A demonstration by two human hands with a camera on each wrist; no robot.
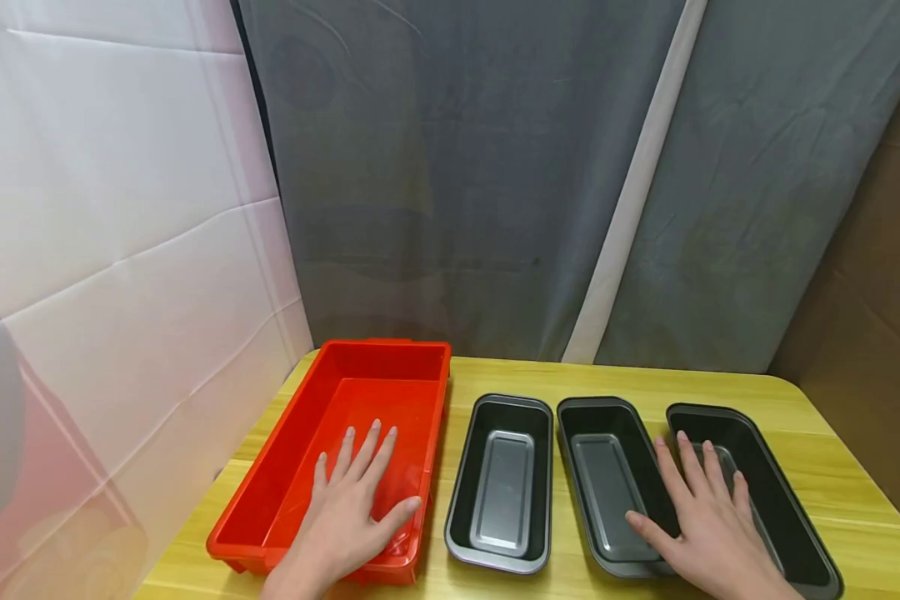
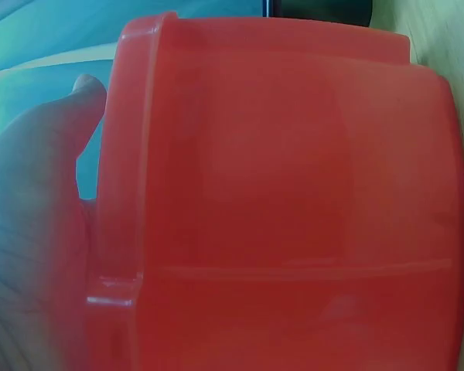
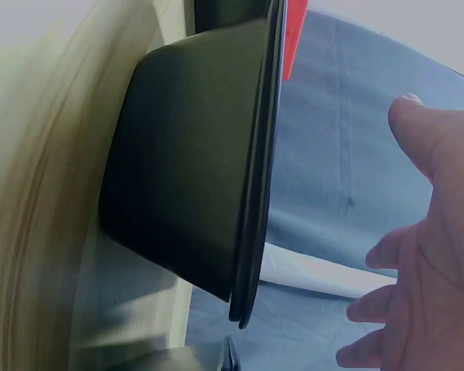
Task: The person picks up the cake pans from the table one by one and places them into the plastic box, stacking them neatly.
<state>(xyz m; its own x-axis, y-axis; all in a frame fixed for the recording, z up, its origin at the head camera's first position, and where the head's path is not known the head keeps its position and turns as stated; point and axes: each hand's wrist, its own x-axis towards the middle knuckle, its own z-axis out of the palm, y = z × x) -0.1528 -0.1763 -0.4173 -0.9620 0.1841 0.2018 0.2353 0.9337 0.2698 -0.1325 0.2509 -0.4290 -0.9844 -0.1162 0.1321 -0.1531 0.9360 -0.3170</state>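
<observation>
Head view is showing the left hand (image 1: 348,512) hovering over the near end of a red tray (image 1: 393,400) and the right hand (image 1: 712,529) hanging over the middle pan (image 1: 603,483) and the right pan (image 1: 772,500). Judging from the pose, doing this well is calling for relaxed fingers, level wrists and no weight leaning on any rim (the light-looking pans are probably sliding easily when nudged). Both hands are best working evenly, with neither thumb catching an edge.

As for position, the tray is lying below the left grip, its long floor stretching forward past the fingertips. That grip is spreading wide and holding nothing; whether the palm is touching the rim, I cannot tell. The right grip is also spreading wide and empty, its thumb pointing over the middle pan and its fingers over the right one. Right wrist view is showing a gap between that hand and a pan rim. The left pan (image 1: 502,492) is sitting between the hands on the tabletop (image 1: 622,379), untouched.
</observation>
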